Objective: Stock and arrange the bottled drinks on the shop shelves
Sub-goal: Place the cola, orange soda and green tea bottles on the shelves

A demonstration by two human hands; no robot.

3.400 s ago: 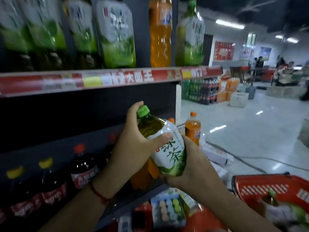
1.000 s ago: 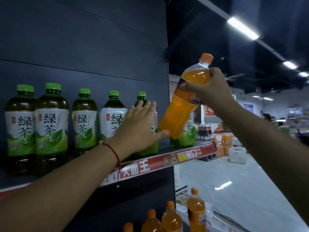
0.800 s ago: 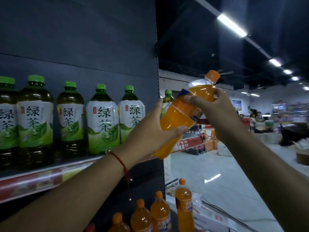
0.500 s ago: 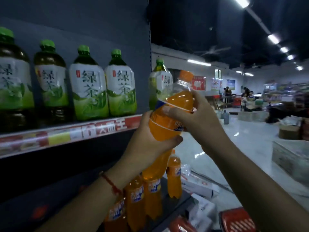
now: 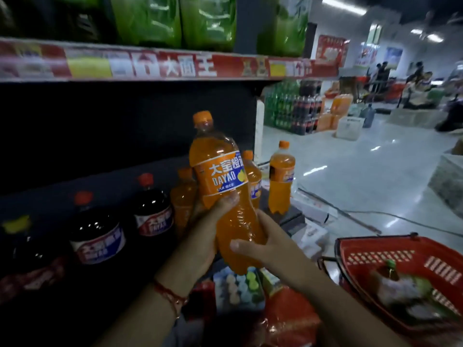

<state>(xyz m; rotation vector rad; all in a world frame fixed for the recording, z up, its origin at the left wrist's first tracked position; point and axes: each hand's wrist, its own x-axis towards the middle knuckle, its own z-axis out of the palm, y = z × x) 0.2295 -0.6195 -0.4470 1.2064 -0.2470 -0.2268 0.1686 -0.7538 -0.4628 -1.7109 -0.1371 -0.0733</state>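
Observation:
A large orange soda bottle (image 5: 220,176) with an orange cap and a DAYAO label is upright in front of the lower shelf. My left hand (image 5: 203,236) grips its left side below the label. My right hand (image 5: 265,244) holds its lower right side. Behind it several orange soda bottles (image 5: 280,176) stand on the lower shelf (image 5: 290,216). To the left stand dark cola bottles (image 5: 152,211) with red caps. Green tea bottles (image 5: 208,21) line the upper shelf (image 5: 160,66).
A red shopping basket (image 5: 390,256) with a green-capped bottle in it sits at lower right. Packaged goods lie below my hands. Stacked drink crates (image 5: 295,113) and boxes stand across the pale floor, with people far behind. A cable runs along the floor.
The orange soda bottle came down from the upper shelf level to the lower shelf level, held in both hands. My right hand slid from its neck to its base. The view tilted down.

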